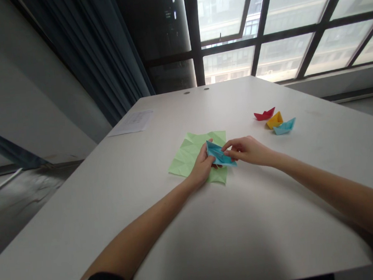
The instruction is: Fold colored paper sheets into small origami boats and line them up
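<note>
A blue folded paper boat (218,154) is between my two hands, above a creased sheet of light green paper (186,154). My left hand (204,163) grips the boat's left end, thumb on the near side and fingers behind and beneath it. With bent fingers, my right hand (244,149) pinches at the boat's middle and right part. Some of the boat is covered by the right fingertips. The green sheet lies on the table, partly hidden under the hands.
On the white table (146,204), a red paper boat (265,115), a yellow paper boat (274,120) and a light blue paper boat (285,127) sit grouped at the right. A printed sheet (133,122) lies at the far left. Beyond are a dark curtain (90,48) and windows (224,10).
</note>
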Motion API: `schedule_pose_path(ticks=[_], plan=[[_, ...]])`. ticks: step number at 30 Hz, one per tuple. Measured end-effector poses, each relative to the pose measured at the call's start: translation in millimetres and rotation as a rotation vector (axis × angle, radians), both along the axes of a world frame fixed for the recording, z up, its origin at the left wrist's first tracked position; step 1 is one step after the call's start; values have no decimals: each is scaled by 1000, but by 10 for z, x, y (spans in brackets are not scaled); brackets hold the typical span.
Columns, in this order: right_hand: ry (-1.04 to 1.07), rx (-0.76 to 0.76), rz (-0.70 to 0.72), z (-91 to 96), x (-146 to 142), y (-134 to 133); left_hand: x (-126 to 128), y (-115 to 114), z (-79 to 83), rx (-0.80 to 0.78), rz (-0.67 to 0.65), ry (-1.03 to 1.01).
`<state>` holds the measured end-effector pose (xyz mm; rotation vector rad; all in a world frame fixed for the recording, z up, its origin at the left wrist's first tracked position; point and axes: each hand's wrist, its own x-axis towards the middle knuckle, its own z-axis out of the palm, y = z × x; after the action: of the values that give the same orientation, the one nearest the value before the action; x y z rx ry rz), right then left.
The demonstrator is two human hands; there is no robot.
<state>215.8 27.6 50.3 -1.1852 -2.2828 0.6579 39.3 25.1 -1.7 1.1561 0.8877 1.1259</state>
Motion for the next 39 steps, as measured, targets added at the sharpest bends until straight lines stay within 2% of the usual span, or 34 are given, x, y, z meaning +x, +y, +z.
schedule_pose_path(ticks=[6,12,19,22,25,29,33,39], plan=[[43,-57,-9,-12,1,-1,16,-32,27,-8,-18,8],[10,1,-68,-10,-33,-32,65,-57,46,49,-54,30],[69,44,-116,-33,-41,-27,50,-31,-19,123,-39,91],[147,-29,-83,-38,-38,-21,27,-15,-56,142,-16,145],[272,-187,-33,-26,-26,-15,2,9,-101,157,-1,174],[438,-319,-12,29,2,-1,-19,52,-167,144,106,195],[559,-300,-144,53,59,70,-8,56,-179,83,117,120],[678,-353,-342,-90,171,257,7,-31,-42,35,-57,46]])
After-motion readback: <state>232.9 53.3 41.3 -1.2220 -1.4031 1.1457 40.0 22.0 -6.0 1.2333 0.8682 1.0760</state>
